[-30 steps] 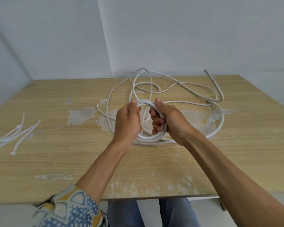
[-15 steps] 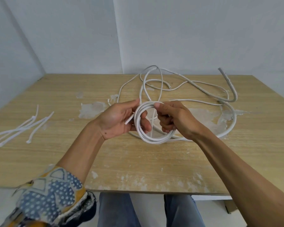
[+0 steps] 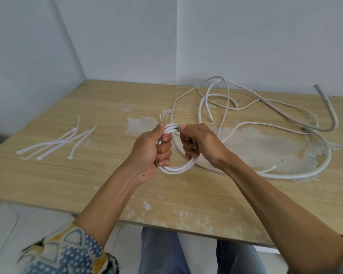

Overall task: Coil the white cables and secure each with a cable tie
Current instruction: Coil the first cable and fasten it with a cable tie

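no readable text, label, brand, number or sign: none on the white cables [image 3: 174,170], cable ties [image 3: 53,144], wooden table [image 3: 67,184] or patterned sleeve [image 3: 67,252].

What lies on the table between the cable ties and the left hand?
Nothing; the head view shows only bare table between the cable ties and the left hand, which grips the coil.

Tabletop [image 3: 99,175]: I see matt wood grain, with rough pale worn patches.
White cable coil [image 3: 175,170]: smooth plastic sheath.
Cable ties [image 3: 53,144]: white plastic.
Sleeve [image 3: 67,252]: printed cloth.
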